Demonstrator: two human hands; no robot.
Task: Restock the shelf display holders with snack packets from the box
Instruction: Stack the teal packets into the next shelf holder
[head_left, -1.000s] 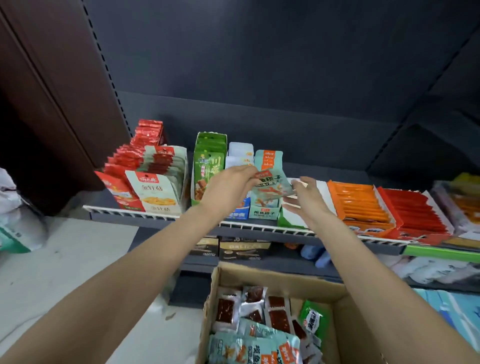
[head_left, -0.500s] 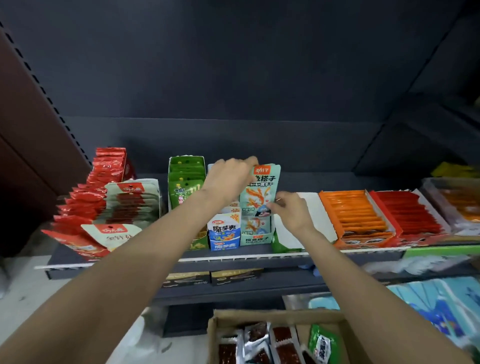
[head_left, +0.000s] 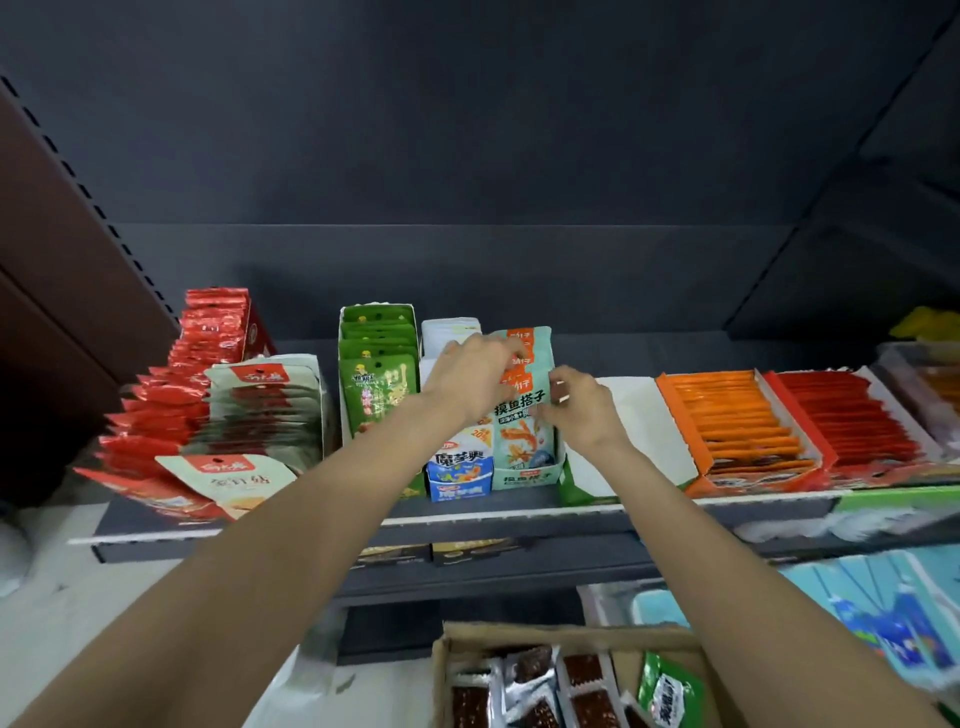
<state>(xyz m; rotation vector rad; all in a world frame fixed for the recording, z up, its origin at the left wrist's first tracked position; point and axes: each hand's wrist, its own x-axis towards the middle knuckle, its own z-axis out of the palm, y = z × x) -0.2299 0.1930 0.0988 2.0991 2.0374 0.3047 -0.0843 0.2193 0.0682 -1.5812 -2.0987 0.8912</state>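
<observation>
Your left hand (head_left: 470, 376) curls over the tops of the pale teal foil snack packets (head_left: 524, 410) standing in the teal card display holder (head_left: 524, 475), and your right hand (head_left: 582, 410) pinches the front packet's right edge. That holder looks nearly full, I'd say. Right of it, the white-lined green card holder (head_left: 623, 431) shows a bare floor, so there's work left there. Below it, the brown cardboard box (head_left: 571, 636) has dark brown-and-silver packets (head_left: 524, 680) and one green one (head_left: 667, 691) left. The box's near half is cut off, and your left fingertips are hidden behind the packets.
</observation>
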